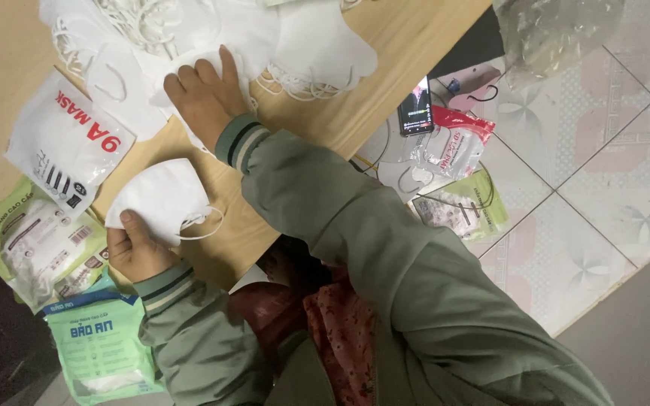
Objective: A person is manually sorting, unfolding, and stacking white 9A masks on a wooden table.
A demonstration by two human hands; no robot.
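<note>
L hand (pixel 138 252) gripped one white face mask (pixel 161 201) by its lower edge, thumb on top, fingers curled under. The mask was soft, matte, folded to a rounded curved shape w/ a thin elastic ear loop (pixel 203 222) hanging off the right side; it lay just above the wooden table (pixel 317 120), near its front edge.

R hand (pixel 203 94) lay palm-down, fingers straight & close together, pressing on the pile of loose white masks (pixel 212 34) at the table's far side. The pile was too tangled to count: same soft white fabric, lots of looped elastics. Whether the fingers pinched a mask, can't tell.

Both sleeves were sage-green padded fabric w/ ribbed striped cuffs.

Table: pale wood grain, smooth. On it, left: 1 white glossy pouch (pixel 65 143) w/ red lettering, 1 yellow-green plastic pack (pixel 31 240) beside it, crinkly. Just below L hand, off the edge: 1 mint-green pack (pixel 99 342).

On the tiled floor (pixel 611 173), pink-and-white floral pattern, right of the table: 1 phone (pixel 416 107), screen lit; 1 red-and-clear packet (pixel 457 139); 1 more yellow-green pack (pixel 464 207); 1 crumpled clear plastic bag (pixel 554 30) at top.
</note>
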